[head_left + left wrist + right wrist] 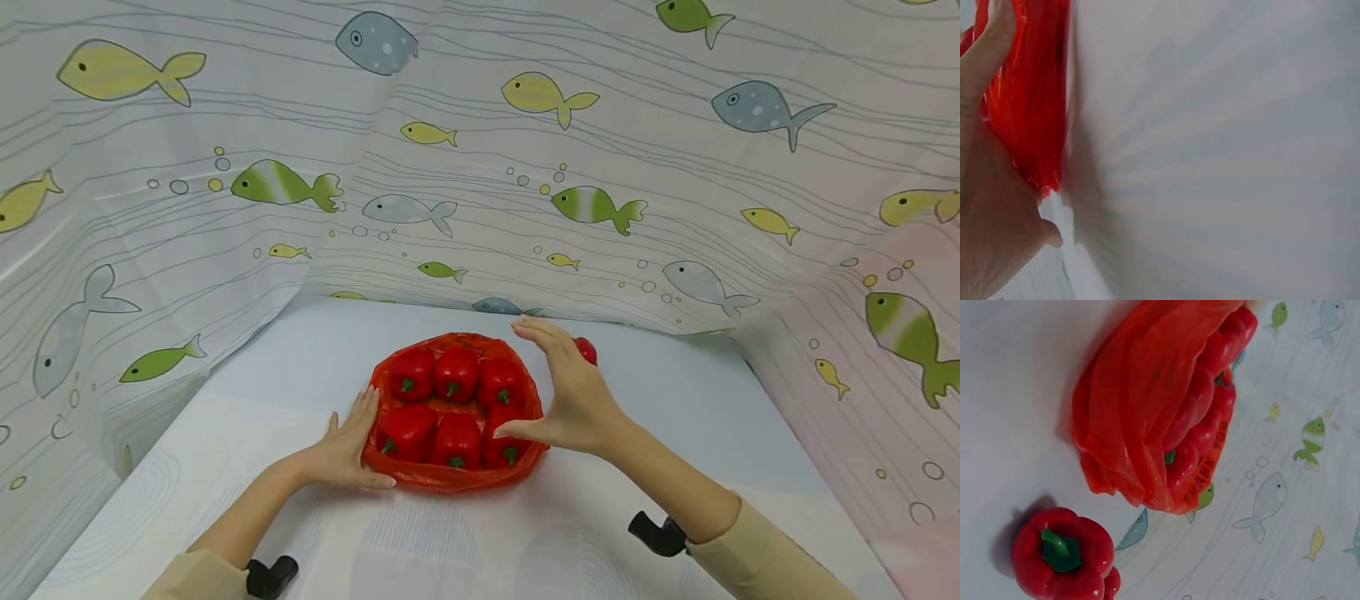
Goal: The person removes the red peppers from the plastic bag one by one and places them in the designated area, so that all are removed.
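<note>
A red plastic bag (480, 482) lies spread on the table with its mouth facing up. Inside it, several red bell peppers (456, 372) with green stems sit in two rows. My left hand (341, 450) touches the bag's left side with extended fingers; in the left wrist view its thumb lies along the red plastic (1035, 100). Over the bag's right edge, my right hand (573, 400) is spread wide, thumb and fingers apart, holding nothing. Beyond that hand, a loose bell pepper (1063, 556) rests on the table, with part of another red one behind it in the right wrist view.
A white table (247, 400) carries everything. Fish-printed sheeting (465, 167) rises behind it and along both sides. Small black devices, one at the left wrist (272, 577) and one at the right (658, 533), stick out near the sleeves.
</note>
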{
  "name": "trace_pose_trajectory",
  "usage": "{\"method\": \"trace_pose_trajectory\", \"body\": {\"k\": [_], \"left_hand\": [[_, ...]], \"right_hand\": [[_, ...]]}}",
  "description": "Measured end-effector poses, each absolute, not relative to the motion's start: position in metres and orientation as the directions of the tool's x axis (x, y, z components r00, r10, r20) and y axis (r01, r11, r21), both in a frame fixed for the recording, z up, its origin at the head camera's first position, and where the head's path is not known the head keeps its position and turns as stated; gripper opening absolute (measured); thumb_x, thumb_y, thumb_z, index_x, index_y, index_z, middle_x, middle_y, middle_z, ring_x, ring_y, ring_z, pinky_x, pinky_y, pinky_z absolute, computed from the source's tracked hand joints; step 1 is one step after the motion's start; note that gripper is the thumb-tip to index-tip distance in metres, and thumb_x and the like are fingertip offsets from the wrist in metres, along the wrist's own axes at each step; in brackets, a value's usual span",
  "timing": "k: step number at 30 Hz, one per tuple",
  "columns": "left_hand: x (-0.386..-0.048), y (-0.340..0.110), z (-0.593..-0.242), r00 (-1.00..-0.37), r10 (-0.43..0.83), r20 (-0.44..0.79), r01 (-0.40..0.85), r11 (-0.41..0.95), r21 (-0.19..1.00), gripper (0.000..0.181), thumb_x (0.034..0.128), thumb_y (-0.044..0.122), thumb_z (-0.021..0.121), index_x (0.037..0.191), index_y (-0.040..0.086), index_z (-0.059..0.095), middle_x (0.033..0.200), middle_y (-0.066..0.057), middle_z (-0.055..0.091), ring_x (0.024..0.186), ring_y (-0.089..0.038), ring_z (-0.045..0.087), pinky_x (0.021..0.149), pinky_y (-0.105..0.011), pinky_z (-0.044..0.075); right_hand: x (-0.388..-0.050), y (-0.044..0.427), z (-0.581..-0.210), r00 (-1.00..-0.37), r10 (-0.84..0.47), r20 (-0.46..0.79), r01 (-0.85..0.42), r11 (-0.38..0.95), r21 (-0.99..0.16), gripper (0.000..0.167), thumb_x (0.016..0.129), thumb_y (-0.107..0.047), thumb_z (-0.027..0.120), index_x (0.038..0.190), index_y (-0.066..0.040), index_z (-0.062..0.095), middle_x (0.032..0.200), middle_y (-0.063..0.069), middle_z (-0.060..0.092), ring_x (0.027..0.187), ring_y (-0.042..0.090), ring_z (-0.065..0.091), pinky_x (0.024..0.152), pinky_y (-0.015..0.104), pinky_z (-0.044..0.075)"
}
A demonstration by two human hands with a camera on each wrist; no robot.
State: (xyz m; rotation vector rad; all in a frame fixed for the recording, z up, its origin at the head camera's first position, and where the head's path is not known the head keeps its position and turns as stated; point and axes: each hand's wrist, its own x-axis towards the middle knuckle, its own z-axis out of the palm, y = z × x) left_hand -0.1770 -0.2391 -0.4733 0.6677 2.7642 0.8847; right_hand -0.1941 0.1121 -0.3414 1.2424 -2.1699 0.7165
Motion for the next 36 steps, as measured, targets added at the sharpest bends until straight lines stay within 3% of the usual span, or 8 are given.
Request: {"method": "trace_pose_trajectory", "body": {"k": [24,36], "left_hand": [[-0.169,-0.233,-0.473,-0.890,0.456,-0.022,0.360,0.730,0.581,0.131,0.0698,0.052,0.080,0.147,-0.013,-0.003,0.155,-0.031,-0.008,0.141,-0.048,-0.010,0.096,-0.078,-0.007],[-0.171,-0.233,-0.476,-0.889,0.457,-0.021,0.359,0.726,0.586,0.130,0.0697,0.051,0.080,0.147,-0.013,-0.003,0.155,-0.031,-0.008,0.141,-0.048,-0.011,0.096,-0.078,-0.007]], "right_hand": [[-0.190,0.106,-0.350,-0.438,-0.635,0.636,-0.889,0.411,-0.201,0.106,0.062,-0.048,0.088,0.142,-0.004,0.034,0.147,0.009,0.038,0.135,0.023,0.034,0.090,0.040,0.052],[-0.196,0.102,-0.364,-0.517,-0.659,0.546,-0.851,0.465,-0.244,0.101,0.065,-0.047,0.087,0.142,-0.009,0.034,0.144,0.006,0.041,0.132,0.020,0.038,0.081,0.035,0.055]]}}
